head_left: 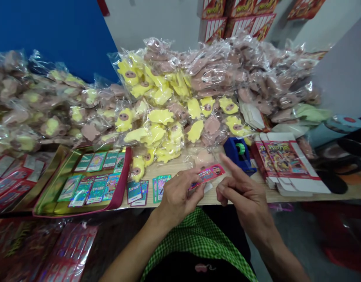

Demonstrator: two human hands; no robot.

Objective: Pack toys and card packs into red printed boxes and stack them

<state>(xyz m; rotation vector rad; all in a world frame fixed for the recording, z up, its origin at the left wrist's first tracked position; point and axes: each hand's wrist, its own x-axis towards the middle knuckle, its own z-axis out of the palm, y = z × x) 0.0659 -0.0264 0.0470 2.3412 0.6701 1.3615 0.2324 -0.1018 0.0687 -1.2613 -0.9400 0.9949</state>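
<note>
Pack (211, 173), clamped in the left grip (178, 192), seems best held steady beside the right grip (244, 192), where I cannot tell whether anything is clamped.

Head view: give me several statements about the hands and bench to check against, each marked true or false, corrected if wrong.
1. The left hand holds a narrow pink printed strip. True.
2. The right hand grips the blue plastic tape dispenser. False: the dispenser stands on the bench beyond that hand.
3. Shiny rectangular printed cards lie in the gold metal tray. True.
4. The stacked red-and-white cardboard boxes lie left of the dispenser. False: they lie right of it.
5. Yellow animal-shaped pieces in clear plastic bags lie beyond the hands. True.
</note>
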